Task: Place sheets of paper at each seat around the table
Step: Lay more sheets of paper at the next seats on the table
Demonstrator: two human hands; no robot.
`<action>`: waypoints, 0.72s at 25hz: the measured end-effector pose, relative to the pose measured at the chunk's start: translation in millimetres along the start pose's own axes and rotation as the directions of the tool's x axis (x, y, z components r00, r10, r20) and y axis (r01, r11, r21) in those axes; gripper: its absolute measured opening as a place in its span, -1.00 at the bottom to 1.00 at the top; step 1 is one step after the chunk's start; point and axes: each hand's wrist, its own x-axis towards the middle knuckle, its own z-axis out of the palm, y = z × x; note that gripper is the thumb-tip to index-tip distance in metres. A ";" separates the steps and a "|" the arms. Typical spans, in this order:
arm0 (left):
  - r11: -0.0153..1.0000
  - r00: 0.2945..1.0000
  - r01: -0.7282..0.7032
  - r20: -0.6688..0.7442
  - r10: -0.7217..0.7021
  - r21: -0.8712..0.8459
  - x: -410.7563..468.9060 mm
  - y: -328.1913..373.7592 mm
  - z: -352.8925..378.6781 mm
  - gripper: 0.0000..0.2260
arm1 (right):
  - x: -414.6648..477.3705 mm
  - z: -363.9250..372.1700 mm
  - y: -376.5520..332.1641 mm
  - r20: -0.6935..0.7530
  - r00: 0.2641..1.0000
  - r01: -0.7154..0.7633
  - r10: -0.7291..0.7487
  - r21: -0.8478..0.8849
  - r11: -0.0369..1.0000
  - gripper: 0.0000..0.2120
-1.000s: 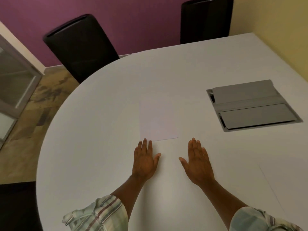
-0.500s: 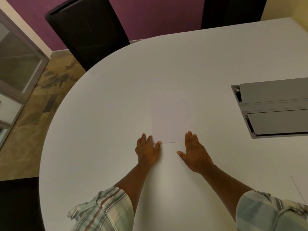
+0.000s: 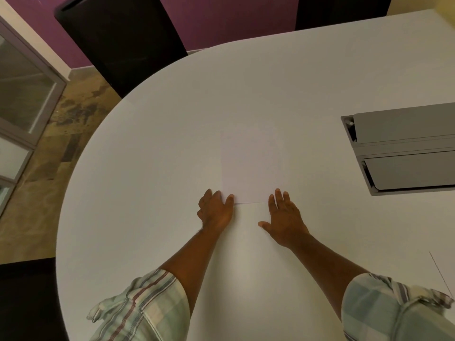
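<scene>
A white sheet of paper (image 3: 250, 168) lies flat in the middle of the white oval table (image 3: 152, 148). My left hand (image 3: 215, 210) rests flat at the sheet's near left corner, its fingertips touching the edge. My right hand (image 3: 283, 217) lies flat with spread fingers at the near right corner, fingertips on the sheet. Neither hand grips anything. The edge of another sheet (image 3: 440, 274) shows at the far right of the table.
A grey cable box lid (image 3: 403, 148) is set into the table at the right. Two black chairs stand at the far side, one at upper left (image 3: 120, 40), one at the top right (image 3: 342, 11). Another dark seat (image 3: 24, 299) sits at the lower left.
Both hands have slid forward onto the near edge of the sheet. The view has shifted left and closer, pushing the cable box toward the right edge.
</scene>
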 end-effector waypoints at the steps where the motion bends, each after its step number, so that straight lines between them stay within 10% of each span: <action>1: 0.999 1.000 -0.002 0.029 0.001 0.053 0.2 0.3 -0.1 -0.53 | 0.1 -0.3 0.2 0.000 1.000 0.000 0.000 0.004 1.000 -0.11; 18: 0.814 0.997 0.023 -0.042 -0.058 -0.580 24.9 42.1 -27.2 -0.70 | 0.6 3.2 2.2 -0.017 1.000 0.007 -0.007 0.009 1.000 -0.10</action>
